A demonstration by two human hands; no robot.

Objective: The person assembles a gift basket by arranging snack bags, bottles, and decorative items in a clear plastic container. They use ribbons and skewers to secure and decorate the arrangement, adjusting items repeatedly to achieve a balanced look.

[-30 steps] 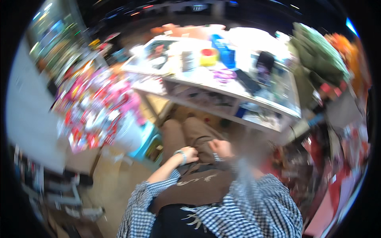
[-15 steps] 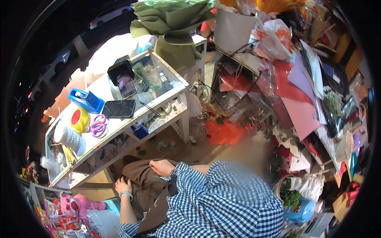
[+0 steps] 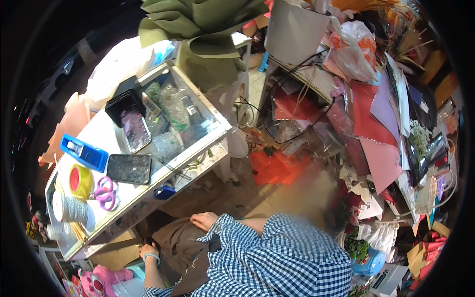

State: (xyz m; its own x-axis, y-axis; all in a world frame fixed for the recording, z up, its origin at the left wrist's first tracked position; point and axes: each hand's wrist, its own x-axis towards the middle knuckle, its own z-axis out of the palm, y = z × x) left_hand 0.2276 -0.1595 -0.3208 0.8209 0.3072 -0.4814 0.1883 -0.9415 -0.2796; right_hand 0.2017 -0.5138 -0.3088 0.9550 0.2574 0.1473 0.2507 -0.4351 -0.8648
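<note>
My right hand [image 3: 204,221] is closed over the brown apron cloth [image 3: 183,247] on my lap, its fingers curled into the fabric. Lower left, my left hand [image 3: 148,250], with a pale bangle at the wrist, rests at the cloth's edge; its fingers are partly in shadow and partly hidden. Beyond my lap stands a white glass-topped table [image 3: 126,208]. On it lie purple-handled scissors [image 3: 113,195], a yellow tape roll [image 3: 85,182], a spool of grey cord [image 3: 74,209], a blue tape dispenser [image 3: 94,157] and a dark phone [image 3: 131,168]. Neither hand touches these.
Another phone [image 3: 136,128] leans in a black case on the table. Olive-green wrapping [image 3: 208,64] rises behind it. Wrapping sheets [image 3: 381,158] crowd the right side, with red paper [image 3: 277,166] on the floor. A pink plush toy [image 3: 101,281] sits lower left. A blurred patch hides part of the floor.
The view has shifted, so the table and its things appear further left and lower. Both hands sit lower in the picture, and the left hand's fingers show less plainly. The right hand remains on the cloth.
</note>
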